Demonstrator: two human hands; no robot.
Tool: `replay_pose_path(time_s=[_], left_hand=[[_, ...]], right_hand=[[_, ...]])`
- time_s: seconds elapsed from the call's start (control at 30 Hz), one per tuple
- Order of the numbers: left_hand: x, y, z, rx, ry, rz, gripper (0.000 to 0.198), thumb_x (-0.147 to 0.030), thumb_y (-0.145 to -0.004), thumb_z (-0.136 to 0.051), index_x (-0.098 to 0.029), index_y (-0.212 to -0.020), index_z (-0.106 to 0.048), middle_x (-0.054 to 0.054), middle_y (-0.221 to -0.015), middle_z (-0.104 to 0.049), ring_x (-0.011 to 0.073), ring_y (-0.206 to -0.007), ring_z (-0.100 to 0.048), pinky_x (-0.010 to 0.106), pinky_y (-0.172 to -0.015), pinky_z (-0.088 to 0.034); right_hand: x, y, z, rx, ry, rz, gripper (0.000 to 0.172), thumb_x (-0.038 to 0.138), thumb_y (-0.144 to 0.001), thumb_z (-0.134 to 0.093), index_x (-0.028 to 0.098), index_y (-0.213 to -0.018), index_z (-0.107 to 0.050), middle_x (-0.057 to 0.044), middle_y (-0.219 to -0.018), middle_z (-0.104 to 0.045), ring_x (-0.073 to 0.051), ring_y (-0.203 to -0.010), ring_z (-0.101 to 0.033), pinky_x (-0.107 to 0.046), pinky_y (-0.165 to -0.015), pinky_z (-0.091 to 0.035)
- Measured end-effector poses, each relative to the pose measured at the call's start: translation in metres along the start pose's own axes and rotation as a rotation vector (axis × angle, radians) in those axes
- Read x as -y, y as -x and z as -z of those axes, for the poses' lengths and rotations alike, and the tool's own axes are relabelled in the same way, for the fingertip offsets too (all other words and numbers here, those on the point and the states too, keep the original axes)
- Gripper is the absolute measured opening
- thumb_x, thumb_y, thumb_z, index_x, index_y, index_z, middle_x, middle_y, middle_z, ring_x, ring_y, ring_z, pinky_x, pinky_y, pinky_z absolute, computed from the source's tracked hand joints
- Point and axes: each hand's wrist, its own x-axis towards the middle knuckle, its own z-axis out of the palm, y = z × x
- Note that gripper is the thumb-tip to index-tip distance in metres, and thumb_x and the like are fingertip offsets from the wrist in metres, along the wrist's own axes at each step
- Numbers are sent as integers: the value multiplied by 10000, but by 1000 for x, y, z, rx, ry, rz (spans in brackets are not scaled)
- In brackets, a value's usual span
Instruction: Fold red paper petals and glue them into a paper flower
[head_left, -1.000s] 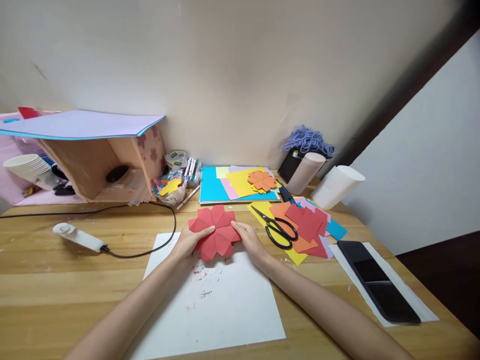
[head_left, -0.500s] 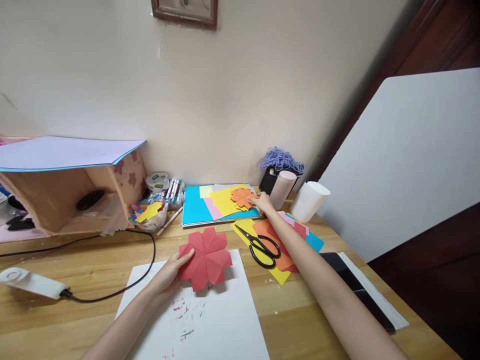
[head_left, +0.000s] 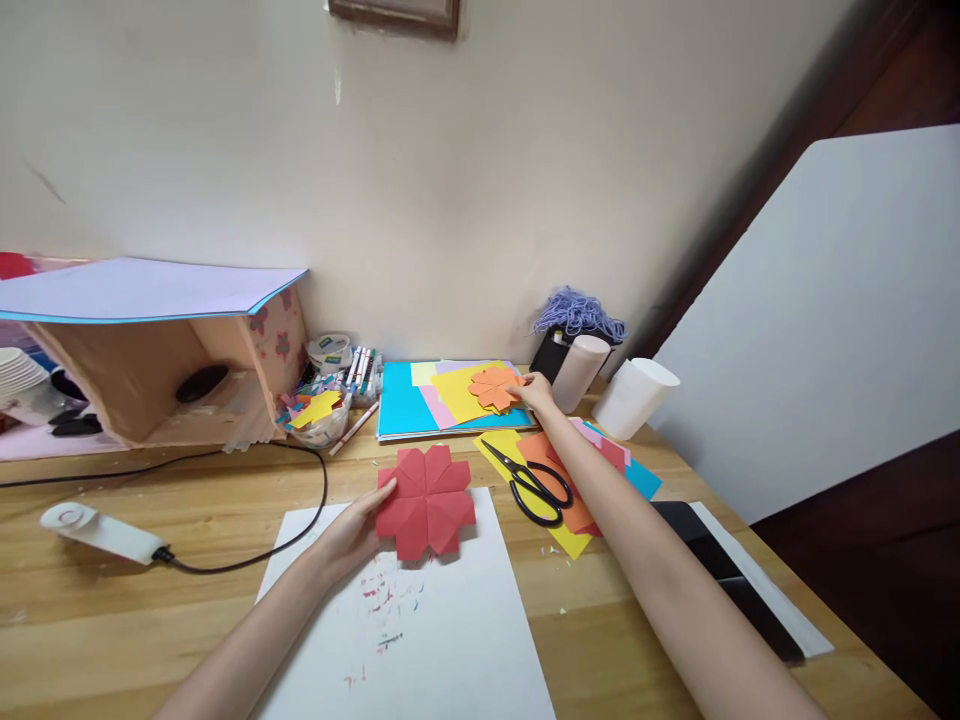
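A red paper flower [head_left: 427,505] with folded petals is pinched at its left edge by my left hand [head_left: 358,535], just above a white sheet [head_left: 457,640] smeared with marker streaks. My right hand [head_left: 534,390] reaches to the back and closes on the right edge of an orange paper flower [head_left: 491,386]. That flower is over a yellow sheet [head_left: 451,398] on a stack of blue paper [head_left: 401,408]. Black-handled scissors [head_left: 541,488] lie open on loose yellow and orange paper [head_left: 574,545], left of my right forearm.
A cardboard box [head_left: 262,370] stands at the left, near a tub of paper scraps [head_left: 322,425] and several markers [head_left: 364,367]. A white device [head_left: 105,535] trails a black cable. Paper rolls [head_left: 637,395] and purple yarn [head_left: 577,312] are at the back right.
The orange flower's right side now looks slightly raised in my right hand. The red flower has turned a little in my left hand. The whole view has shifted slightly.
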Motion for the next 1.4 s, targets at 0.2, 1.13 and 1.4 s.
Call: replay_pose_path(time_s=[0.2, 1.13, 1.4], left_hand=[[2, -3, -1, 27, 110, -64, 395, -336, -765, -556, -116, -1092, -543, 131, -1068, -616, 230, -1005, -566, 316, -849, -439], [-1, 1, 0, 55, -271, -205, 353, -348, -688, -634, -102, -941, -635, 139, -913, -667, 198, -743, -630, 245, -619, -452], [-1, 0, 3, 15, -129, -135, 441, -465, -778, -491, -126, -1045, -583, 117, -961, -655, 196, -779, -622, 255, -630, -471]], right_hand=[[24, 32, 12, 78, -388, -27, 297, 267, -631, -599, 167, -887, -485, -80, -837, -644, -192, -793, -617, -294, -658, -499], [58, 185, 32, 929, -385, 60, 323, 305, -608, -674, 189, -889, -565, -45, -971, -614, -180, -822, -592, -283, -683, -462], [53, 190, 21, 904, -351, 3, 296, 277, -619, -669, 187, -869, -536, -47, -941, -626, -179, -867, -598, -272, -710, -474]])
